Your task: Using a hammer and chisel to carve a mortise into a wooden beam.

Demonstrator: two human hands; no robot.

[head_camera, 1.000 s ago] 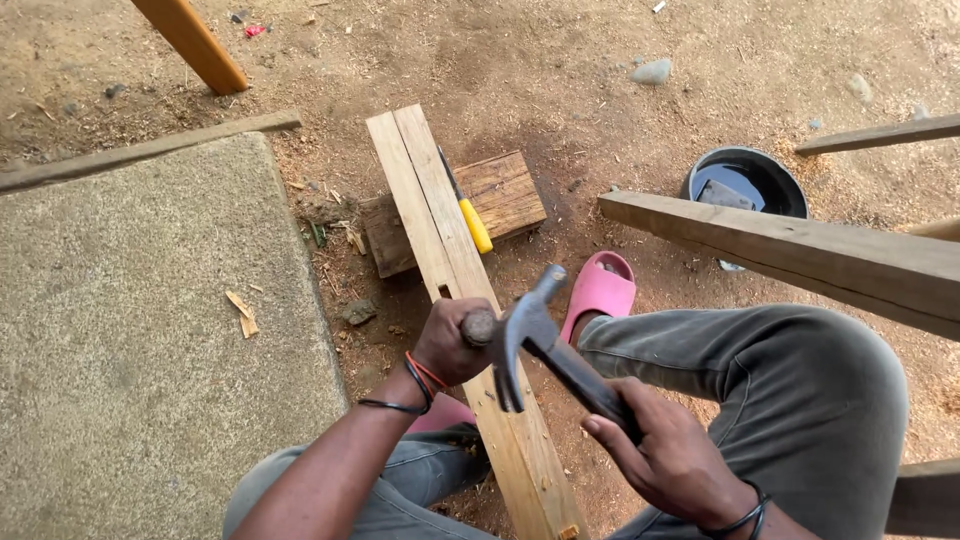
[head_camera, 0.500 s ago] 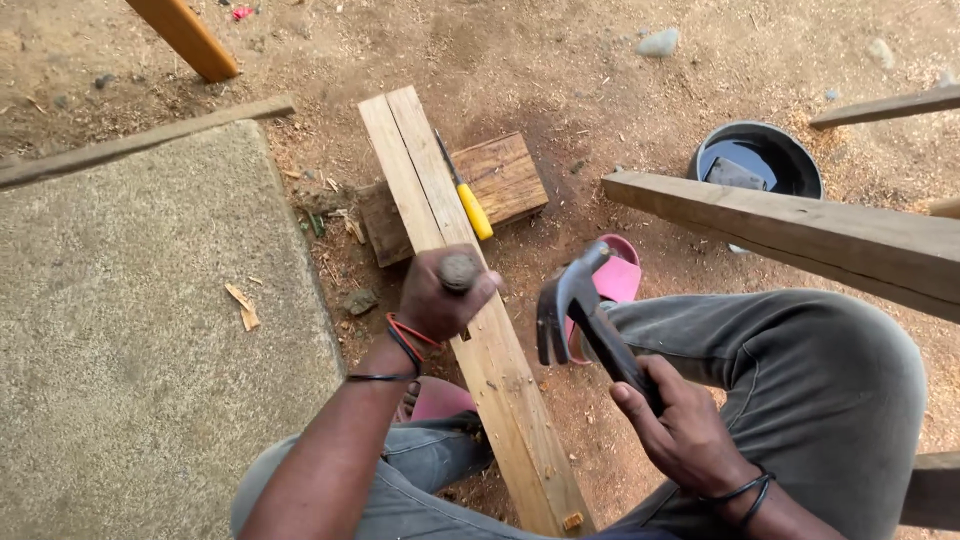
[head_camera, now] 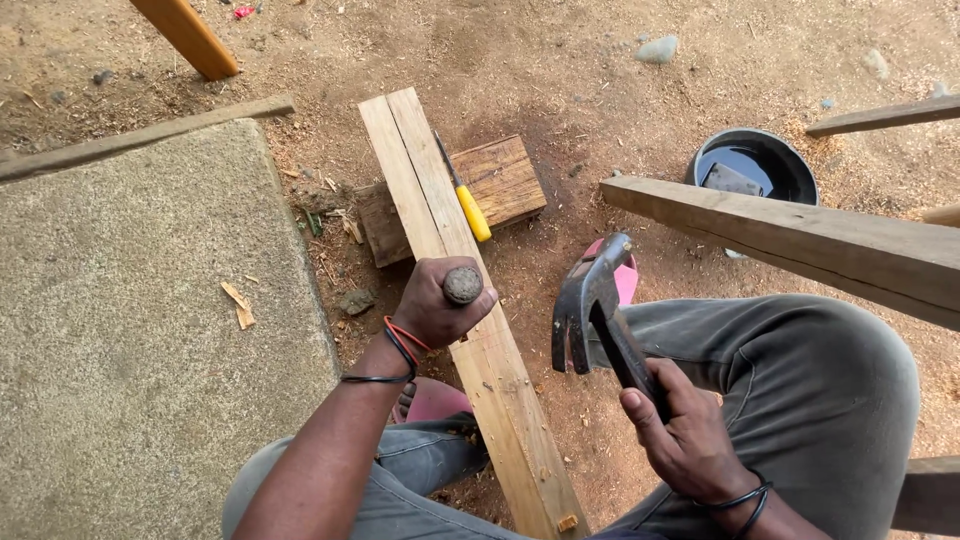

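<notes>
Head view: a person sits low over a long plank (head_camera: pixel 455 300) laid on sandy ground, one leg on either side of it.
Left hand (head_camera: pixel 435 305): fist shut tight round an upright chisel handle (head_camera: pixel 463 285); its worn round butt shows above the thumb, and the blade is hidden below the fist, seemingly set on the plank. Holding it upright leaves the butt free to be struck.
Right hand (head_camera: pixel 685 440): fingers wrapped fully round the shaft of a claw hammer (head_camera: pixel 590 300), gripped low, which looks good for swing. The dark head hangs to the right of the left fist, well apart from the butt.
Beyond the left hand: a yellow-handled tool (head_camera: pixel 465 195) lies along the plank's right edge, over a short wood block (head_camera: pixel 455 200) under the plank, probably to prop it.
Beyond the right hand: a pink sandal (head_camera: pixel 622 280) shows behind the hammer head; past a pale beam (head_camera: pixel 800 240) sits a black bowl (head_camera: pixel 752 165) of water.
Left of the left arm: a concrete slab (head_camera: pixel 130 340).
Change: a second ago the hammer head sat at the chisel butt; half a second ago it had drawn off to the right, and now it is further out still.
</notes>
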